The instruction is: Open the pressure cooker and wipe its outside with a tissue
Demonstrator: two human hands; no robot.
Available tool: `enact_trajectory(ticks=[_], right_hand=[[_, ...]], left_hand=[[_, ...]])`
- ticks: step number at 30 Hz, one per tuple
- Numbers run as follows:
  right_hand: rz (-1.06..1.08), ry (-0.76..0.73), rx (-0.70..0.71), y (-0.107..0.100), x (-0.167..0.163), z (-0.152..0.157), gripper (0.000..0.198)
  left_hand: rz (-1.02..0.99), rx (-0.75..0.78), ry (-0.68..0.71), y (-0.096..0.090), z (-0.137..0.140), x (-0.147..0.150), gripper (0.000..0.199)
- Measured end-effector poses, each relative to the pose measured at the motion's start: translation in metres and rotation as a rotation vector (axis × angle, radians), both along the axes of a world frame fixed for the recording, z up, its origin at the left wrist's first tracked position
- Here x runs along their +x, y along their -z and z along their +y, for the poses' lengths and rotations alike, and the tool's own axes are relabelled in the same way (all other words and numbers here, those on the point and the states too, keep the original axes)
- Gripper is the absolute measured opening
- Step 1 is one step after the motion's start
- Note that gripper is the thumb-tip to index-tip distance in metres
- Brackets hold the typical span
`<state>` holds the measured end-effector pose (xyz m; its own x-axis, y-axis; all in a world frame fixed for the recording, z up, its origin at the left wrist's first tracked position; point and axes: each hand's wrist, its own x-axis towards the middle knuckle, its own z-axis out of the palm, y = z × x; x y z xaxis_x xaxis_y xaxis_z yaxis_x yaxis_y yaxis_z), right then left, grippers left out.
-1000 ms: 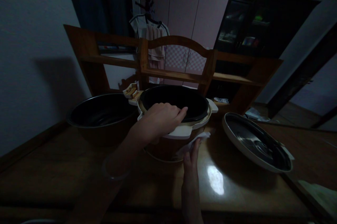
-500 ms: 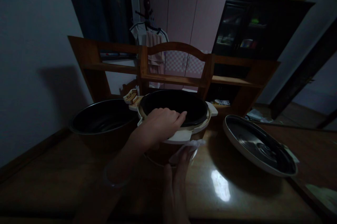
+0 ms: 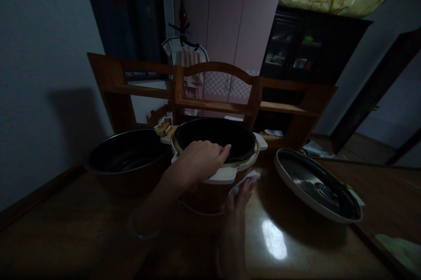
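A rice cooker (image 3: 204, 197) with a dark, wide opening and pale side handles stands on the wooden table in front of me. My left hand (image 3: 203, 160) is closed over its near rim, fingers curled towards the inside, so the fingertips are partly hidden. Low at the cooker's right front side, my right hand (image 3: 239, 199) presses a crumpled white cloth or tissue (image 3: 251, 176) against the outer wall. To the left sits a dark inner pot (image 3: 128, 174). The cooker's lid (image 3: 297, 174) lies to the right with its metal inner side up, tilted.
Behind the cooker rises a wooden shelf frame (image 3: 213, 103) along the table's far edge. The glossy table top (image 3: 259, 258) extends to the right, with a bright light reflection. A pale green item (image 3: 399, 247) lies at the lower right, and a wall bounds the left.
My right hand has moved right and slightly up along the cooker's outer wall with the white cloth. My left hand stays on the rim. The camera view has tilted up a little.
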<state>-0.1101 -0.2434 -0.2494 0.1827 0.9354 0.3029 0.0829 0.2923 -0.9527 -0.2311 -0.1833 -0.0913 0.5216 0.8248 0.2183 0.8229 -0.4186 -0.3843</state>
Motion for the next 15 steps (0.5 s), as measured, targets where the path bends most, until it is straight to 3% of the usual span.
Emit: enact_trajectory(ticks=[4, 7, 15], right_hand=[[-0.007, -0.035, 0.01, 0.032, -0.02, -0.02, 0.068], [-0.004, -0.06, -0.008, 0.038, -0.023, -0.023, 0.069], [0.067, -0.052, 0.03, -0.014, 0.006, 0.01, 0.076]], left_hand=[[0.003, -0.013, -0.021, -0.003, -0.002, 0.002, 0.044], [0.014, -0.036, -0.043, -0.005, -0.002, 0.003, 0.046], [0.026, -0.044, -0.036, -0.005, -0.003, 0.002, 0.045]])
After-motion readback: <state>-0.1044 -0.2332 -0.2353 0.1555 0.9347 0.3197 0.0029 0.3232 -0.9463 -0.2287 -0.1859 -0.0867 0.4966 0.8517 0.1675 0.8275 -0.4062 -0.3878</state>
